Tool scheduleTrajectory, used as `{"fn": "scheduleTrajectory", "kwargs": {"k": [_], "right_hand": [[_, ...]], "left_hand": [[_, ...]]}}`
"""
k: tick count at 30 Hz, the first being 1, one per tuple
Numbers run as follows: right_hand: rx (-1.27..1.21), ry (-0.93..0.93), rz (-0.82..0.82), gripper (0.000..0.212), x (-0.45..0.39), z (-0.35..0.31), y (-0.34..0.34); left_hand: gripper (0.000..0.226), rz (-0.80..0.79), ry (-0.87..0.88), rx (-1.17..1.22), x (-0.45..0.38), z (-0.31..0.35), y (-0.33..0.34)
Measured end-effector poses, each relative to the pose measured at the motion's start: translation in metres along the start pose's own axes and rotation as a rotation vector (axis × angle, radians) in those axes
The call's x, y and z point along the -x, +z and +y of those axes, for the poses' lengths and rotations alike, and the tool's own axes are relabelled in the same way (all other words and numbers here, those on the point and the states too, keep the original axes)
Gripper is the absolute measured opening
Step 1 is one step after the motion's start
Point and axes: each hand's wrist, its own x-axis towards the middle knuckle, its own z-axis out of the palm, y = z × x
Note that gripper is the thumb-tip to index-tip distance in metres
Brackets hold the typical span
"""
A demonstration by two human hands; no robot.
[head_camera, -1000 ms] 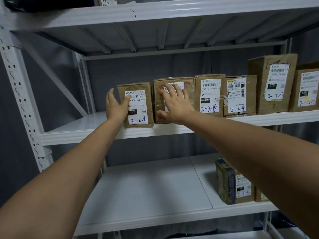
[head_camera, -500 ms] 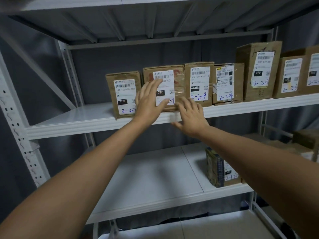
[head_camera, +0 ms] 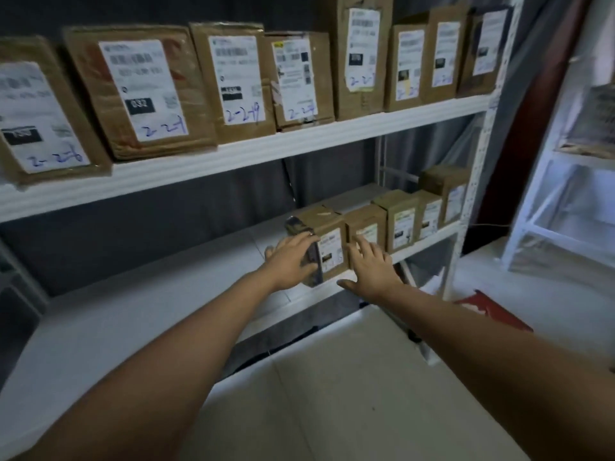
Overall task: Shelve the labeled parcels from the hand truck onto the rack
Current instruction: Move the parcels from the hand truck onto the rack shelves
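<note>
1. Now, in the head view, both arms reach forward and down to the lower shelf [head_camera: 139, 314] of a white metal rack [head_camera: 464, 227].
2. The left hand [head_camera: 289, 261] lies with spread fingers against the dark left side of a small brown parcel [head_camera: 327, 239], which stands first in the row on that shelf. The hand touches the parcel but does not close around it.
3. The right hand [head_camera: 371, 266] is open and flat, fingers apart, in front of the same parcel and the next box [head_camera: 366, 232]. Whether its fingertips touch the cardboard cannot be told.
4. To the right of these two boxes, more small parcels with white labels stand close together toward the rack post.
5. On the upper shelf [head_camera: 299, 141] a row of brown labeled parcels stands side by side, front labels facing out. Blue handwritten marks are on the labels; one label [head_camera: 143, 89] shows "032". The picture is blurred, so the other print is not readable.
6. Beside the rack, a red object [head_camera: 492, 311] lies on the pale tiled floor [head_camera: 349, 394], and a second white rack [head_camera: 565, 181] stands at the right edge.
</note>
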Motion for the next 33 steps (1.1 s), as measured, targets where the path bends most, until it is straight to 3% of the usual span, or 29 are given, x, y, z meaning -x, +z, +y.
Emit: {"fn": "scheduleTrajectory", "kwargs": {"k": [12,18,33], "right_hand": [[-0.081,0.282,-0.223,0.082,0.092,0.196,0.057],[-0.154,0.415,-0.295,0.084,0.145,0.31,0.064],[-0.261,0.857,-0.227,0.078,0.287,0.536,0.032]], "left_hand": [[0.062,-0.342,0.03,0.241,-0.069,0.136,0.146],[0.059,-0.38,0.081,0.295,-0.107,0.243,0.213],[0.055,-0.564,0.416,0.364,-0.192,0.526,0.315]]}}
